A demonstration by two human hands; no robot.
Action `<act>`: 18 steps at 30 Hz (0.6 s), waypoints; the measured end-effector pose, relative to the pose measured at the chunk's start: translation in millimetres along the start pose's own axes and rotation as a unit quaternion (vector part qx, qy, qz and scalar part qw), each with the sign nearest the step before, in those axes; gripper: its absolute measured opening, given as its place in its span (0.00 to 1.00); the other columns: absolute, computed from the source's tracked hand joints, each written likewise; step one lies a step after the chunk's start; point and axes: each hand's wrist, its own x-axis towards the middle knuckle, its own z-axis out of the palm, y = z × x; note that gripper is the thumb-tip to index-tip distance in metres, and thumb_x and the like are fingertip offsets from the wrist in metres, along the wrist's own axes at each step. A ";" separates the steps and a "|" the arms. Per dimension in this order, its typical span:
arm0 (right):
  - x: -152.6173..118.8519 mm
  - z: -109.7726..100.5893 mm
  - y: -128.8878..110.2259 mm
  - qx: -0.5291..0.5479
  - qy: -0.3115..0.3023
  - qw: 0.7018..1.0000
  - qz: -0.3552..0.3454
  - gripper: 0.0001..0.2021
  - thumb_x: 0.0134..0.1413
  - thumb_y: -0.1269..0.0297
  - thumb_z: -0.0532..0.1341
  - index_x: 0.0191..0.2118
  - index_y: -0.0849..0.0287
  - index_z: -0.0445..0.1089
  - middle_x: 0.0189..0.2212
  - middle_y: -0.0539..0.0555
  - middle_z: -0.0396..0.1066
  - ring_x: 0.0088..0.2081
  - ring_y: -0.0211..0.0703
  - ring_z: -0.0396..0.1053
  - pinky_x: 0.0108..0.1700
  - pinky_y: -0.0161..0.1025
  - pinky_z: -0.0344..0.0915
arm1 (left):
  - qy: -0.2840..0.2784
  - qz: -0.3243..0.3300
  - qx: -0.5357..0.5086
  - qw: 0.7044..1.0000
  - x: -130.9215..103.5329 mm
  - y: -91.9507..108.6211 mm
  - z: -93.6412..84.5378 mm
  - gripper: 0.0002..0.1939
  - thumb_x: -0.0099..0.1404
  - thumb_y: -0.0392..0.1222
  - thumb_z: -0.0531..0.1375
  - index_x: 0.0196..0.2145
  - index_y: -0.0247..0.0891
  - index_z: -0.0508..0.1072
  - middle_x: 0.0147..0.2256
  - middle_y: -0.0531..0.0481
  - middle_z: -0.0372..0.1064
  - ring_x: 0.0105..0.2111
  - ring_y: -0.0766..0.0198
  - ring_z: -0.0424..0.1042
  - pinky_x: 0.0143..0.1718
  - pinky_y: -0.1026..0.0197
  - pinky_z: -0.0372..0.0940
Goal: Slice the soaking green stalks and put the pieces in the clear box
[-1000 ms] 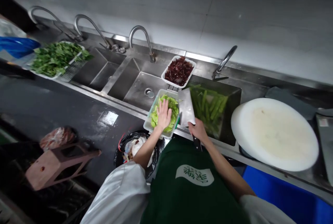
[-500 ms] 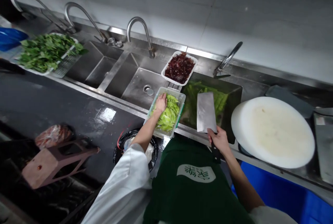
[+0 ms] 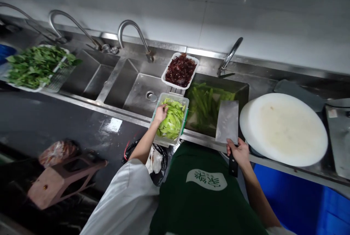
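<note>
sliced greens (image 3: pixel 172 120) lie inside the clear plastic container (image 3: pixel 179 98). left hand (image 3: pixel 160 113) at the container's left side, fingers curled at the greens, grip indeterminable. right hand (image 3: pixel 240 152), right of the container: fingers clamped on cleaver (image 3: pixel 227 122).

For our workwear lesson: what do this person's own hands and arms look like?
The left hand and right hand are ungloved; both forearms are bare. The left sleeve is white and loose; only a pale edge of the right sleeve shows. The dark green apron bears a white patch with green characters.
</note>
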 end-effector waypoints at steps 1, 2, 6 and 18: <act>1.9 -0.4 0.1 -0.001 -0.003 1.000 0.002 0.25 0.39 0.41 0.68 0.26 0.54 0.58 0.12 0.41 0.61 0.11 0.32 0.58 0.13 0.31 0.58 | -0.009 -0.002 0.006 1.000 -5.8 0.0 -1.7 0.13 0.67 0.40 0.56 0.44 0.31 0.75 0.40 0.42 0.76 0.40 0.57 0.74 0.47 0.59 0.67; 3.4 -0.9 -0.5 -0.003 -0.008 1.000 0.004 0.25 0.39 0.41 0.68 0.26 0.55 0.58 0.12 0.41 0.62 0.11 0.33 0.58 0.13 0.31 0.58 | -0.016 -0.002 0.016 1.000 -10.9 0.1 -3.9 0.13 0.67 0.42 0.55 0.41 0.32 0.76 0.37 0.43 0.76 0.38 0.57 0.74 0.46 0.59 0.67; 5.3 -5.5 -7.7 -0.016 -0.012 1.000 0.011 0.25 0.38 0.42 0.69 0.26 0.55 0.58 0.12 0.42 0.62 0.11 0.33 0.59 0.13 0.31 0.58 | -0.029 -0.009 0.084 0.996 -28.0 3.2 -10.4 0.19 0.71 0.47 0.51 0.35 0.33 0.76 0.34 0.42 0.73 0.37 0.57 0.73 0.46 0.58 0.66; 14.9 -64.7 -9.6 0.009 0.086 0.996 0.030 0.27 0.32 0.42 0.71 0.27 0.55 0.58 0.12 0.41 0.62 0.12 0.32 0.58 0.14 0.31 0.58 | -0.142 0.064 0.247 0.956 -86.3 42.8 39.3 0.31 0.69 0.55 0.50 0.67 0.51 0.51 0.69 0.43 0.40 0.67 0.32 0.31 0.58 0.22 0.36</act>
